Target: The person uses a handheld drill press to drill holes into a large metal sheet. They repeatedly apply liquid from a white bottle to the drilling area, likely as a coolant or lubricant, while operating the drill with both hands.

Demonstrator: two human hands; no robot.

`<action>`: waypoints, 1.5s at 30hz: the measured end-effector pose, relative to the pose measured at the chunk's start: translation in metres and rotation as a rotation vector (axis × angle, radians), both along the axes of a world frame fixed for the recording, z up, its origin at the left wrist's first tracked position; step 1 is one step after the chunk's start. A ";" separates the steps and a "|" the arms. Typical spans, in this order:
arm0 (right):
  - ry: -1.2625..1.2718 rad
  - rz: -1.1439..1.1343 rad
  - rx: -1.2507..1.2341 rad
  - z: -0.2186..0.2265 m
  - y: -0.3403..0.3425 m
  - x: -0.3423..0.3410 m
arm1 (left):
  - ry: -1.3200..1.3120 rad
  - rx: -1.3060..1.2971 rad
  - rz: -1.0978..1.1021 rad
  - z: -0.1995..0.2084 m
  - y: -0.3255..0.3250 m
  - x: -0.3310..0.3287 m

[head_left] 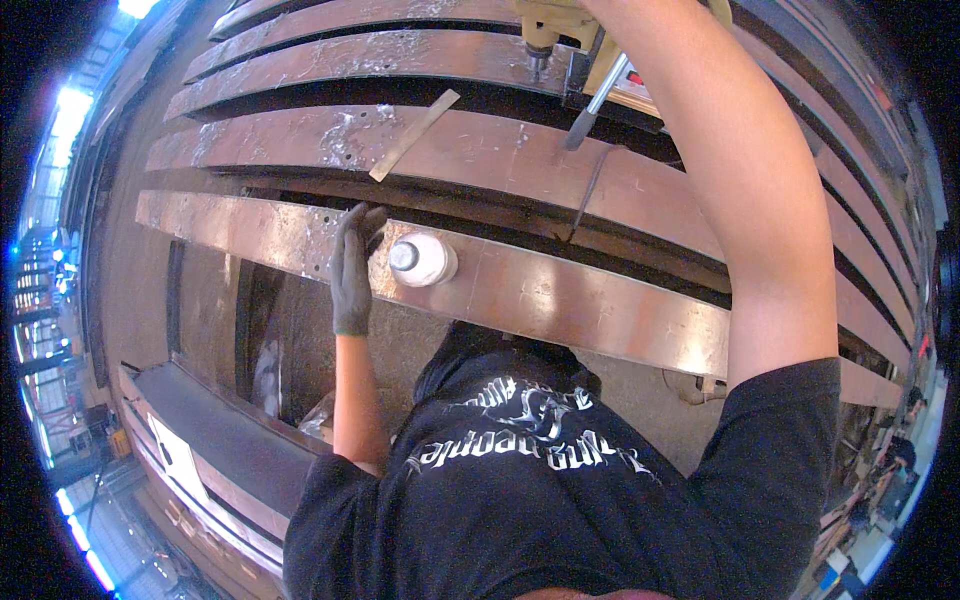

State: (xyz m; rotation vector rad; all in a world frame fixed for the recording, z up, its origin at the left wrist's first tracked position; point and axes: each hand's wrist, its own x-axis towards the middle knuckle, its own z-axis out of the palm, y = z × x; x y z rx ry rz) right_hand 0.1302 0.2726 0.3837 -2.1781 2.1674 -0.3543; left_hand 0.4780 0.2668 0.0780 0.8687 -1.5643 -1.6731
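My left hand (357, 268), in a dark grey glove, rests at the near metal beam (540, 290), its fingers stretched over the edge and slightly bent at the tips. It holds nothing that I can see. Just right of it, a white bottle with a grey cap (424, 259) stands on the beam. My right arm (760, 170) reaches far forward beside a yellowish drill machine (556, 25); the hand itself lies beyond the upper edge. Below the machine's body shows a dark chuck (538, 62), and a silver lever with a dark end (598, 105) slants down beside it.
Several long metal beams lie side by side with dark gaps between them. A flat metal strip (414, 135) lies across the second beam (270, 138), which has small holes and pale shavings. A thin dark rod or cable (588, 195) hangs over it. A dark bench (215, 395) stands lower left.
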 end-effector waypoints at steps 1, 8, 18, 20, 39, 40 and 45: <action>-0.001 0.011 -0.044 -0.002 0.001 -0.002 | -0.019 -0.010 -0.017 -0.003 0.010 0.007; 0.055 -0.035 0.037 0.002 -0.012 0.008 | -0.262 -0.297 -0.263 -0.047 0.046 0.008; -0.179 -0.169 0.367 0.025 -0.002 0.023 | -0.419 -0.321 -0.274 -0.028 0.024 -0.066; -0.221 -0.208 0.393 0.029 -0.003 0.030 | -0.167 -0.047 -0.362 -0.030 0.025 -0.079; -0.023 -0.435 0.426 0.023 -0.027 0.047 | 0.082 0.895 -0.660 -0.025 0.024 -0.155; -0.045 -0.439 0.416 0.027 -0.025 0.055 | 0.087 0.906 -0.644 -0.025 0.022 -0.154; -0.045 -0.449 0.371 0.027 -0.024 0.060 | 0.049 0.929 -0.621 -0.029 0.019 -0.152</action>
